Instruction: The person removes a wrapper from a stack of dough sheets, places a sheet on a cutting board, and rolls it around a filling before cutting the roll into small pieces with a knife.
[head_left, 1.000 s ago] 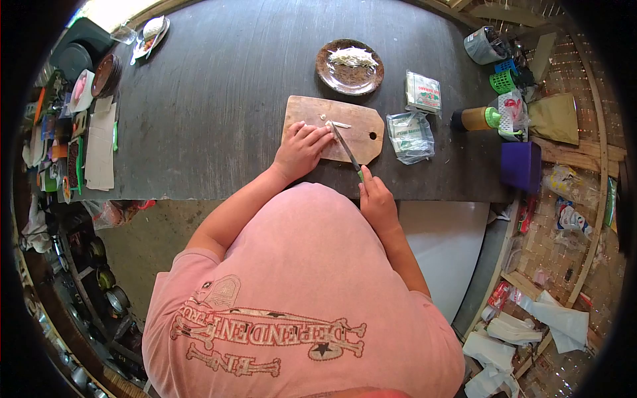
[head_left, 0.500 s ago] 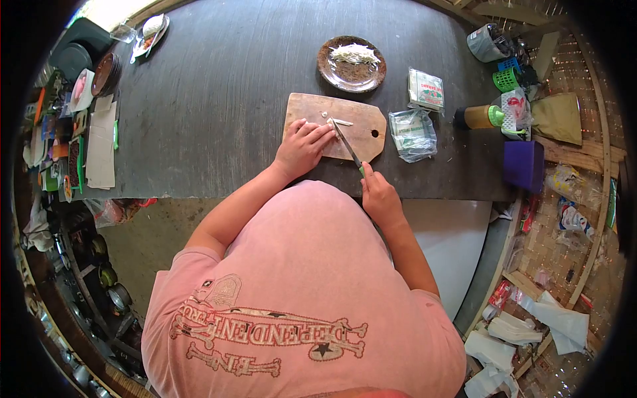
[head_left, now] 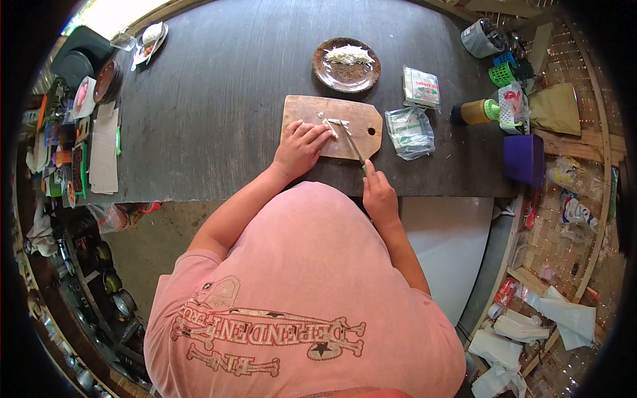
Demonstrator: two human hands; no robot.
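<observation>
A wooden cutting board (head_left: 358, 147) with a hole at its right end lies near the table's front edge. Fingers bent, my left hand (head_left: 298, 149) presses a pale piece of vegetable (head_left: 331, 132) against the board, mostly hidden under the fingertips. My right hand (head_left: 380, 196) is wrapped around the green handle of a knife (head_left: 356, 147). The blade points up and left, its tip beside the vegetable. Several cut white strips (head_left: 339, 122) lie just beyond the blade. Past the board, a brown plate (head_left: 345, 83) bears a heap of thin white strips (head_left: 350, 54).
Two plastic-wrapped packets (head_left: 421, 87) (head_left: 410, 132) lie right of the board. Further right stand a green-lidded bottle (head_left: 476, 112) and a purple container (head_left: 523, 161). Stacked brown plates (head_left: 107, 82), cardboard (head_left: 104, 152) and a plate with food (head_left: 150, 45) are at the left.
The knife has shifted slightly right and its blade has turned a little. More cut strips show near its tip. My left hand stays on the vegetable; the whole view has shifted slightly.
</observation>
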